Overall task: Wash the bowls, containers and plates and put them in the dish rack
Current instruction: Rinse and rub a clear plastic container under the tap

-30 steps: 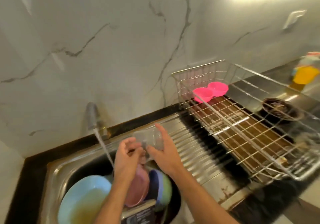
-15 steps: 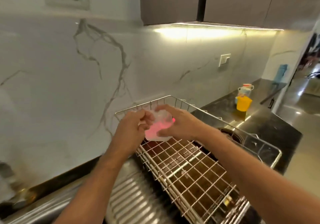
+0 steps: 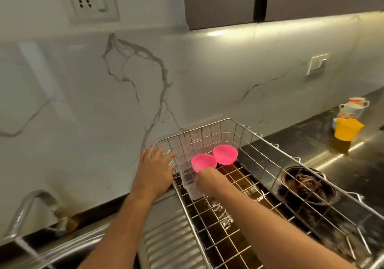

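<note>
We see the wire rack (image 3: 270, 185) spanning the counter (image 3: 311, 144) to the right of the ribbed drainboard (image 3: 166, 239). Our left hand (image 3: 154, 171) hangs flat just beside the rack's left wall, fingers spread and straight, holding nothing; whether its fingertips touch the wire we cannot tell. Our right hand (image 3: 205, 180) reaches inside the rack with its fingers curled, gripping one clear container (image 3: 190, 183) at its right side. The container sits low at the rack's near-left edge, close to the wire floor, though we cannot tell if it rests there. Just behind it, two pink bowls (image 3: 215, 158) lie side by side at the rack's far end, touching each other. Beyond the rack's right wall one dark bowl (image 3: 307, 185) sits on the counter. Farther right stand one yellow cup (image 3: 346, 129) and one bottle (image 3: 351, 106) behind it, its label too blurred to read. At the lower left, the tap (image 3: 31, 206) runs water.
</note>
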